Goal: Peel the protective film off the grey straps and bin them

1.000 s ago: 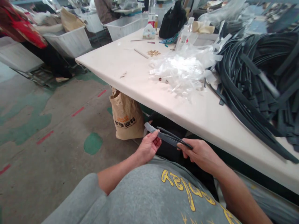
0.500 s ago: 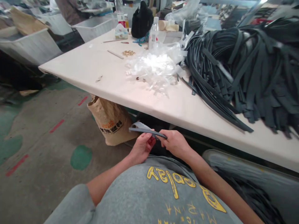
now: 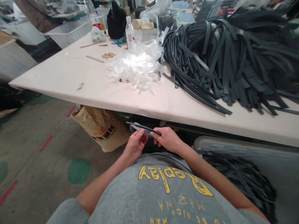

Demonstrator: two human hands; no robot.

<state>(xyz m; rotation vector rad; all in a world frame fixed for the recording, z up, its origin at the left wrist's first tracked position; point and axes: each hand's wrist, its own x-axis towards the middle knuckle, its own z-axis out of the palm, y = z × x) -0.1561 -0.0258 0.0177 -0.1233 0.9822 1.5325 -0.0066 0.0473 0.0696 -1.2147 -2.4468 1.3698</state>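
A short black strap (image 3: 149,128) is held in front of my waist, just below the table edge. My right hand (image 3: 167,137) is closed around its right end, with thumb and fingers pinching it. A pale plastic film (image 3: 136,125) lies along the strap's lower side. My left hand (image 3: 135,143) pinches this film between thumb and fingers near the strap's middle. The left fingertips are partly hidden behind the film. On the table above lies a loose pile of clear plastic film (image 3: 136,65), and to its right a large heap of black straps (image 3: 224,62).
The pale table (image 3: 70,84) spans the view. Small gold pieces (image 3: 108,55), a bottle (image 3: 129,31) and a black bag (image 3: 116,21) are on it. A brown paper sack (image 3: 100,127) stands beneath its edge. A grey bin (image 3: 285,174) with black straps is at right.
The view has shifted, so the table things appear further left. The strap and film have tilted, and my left hand has moved slightly along the strap, away from my right hand.
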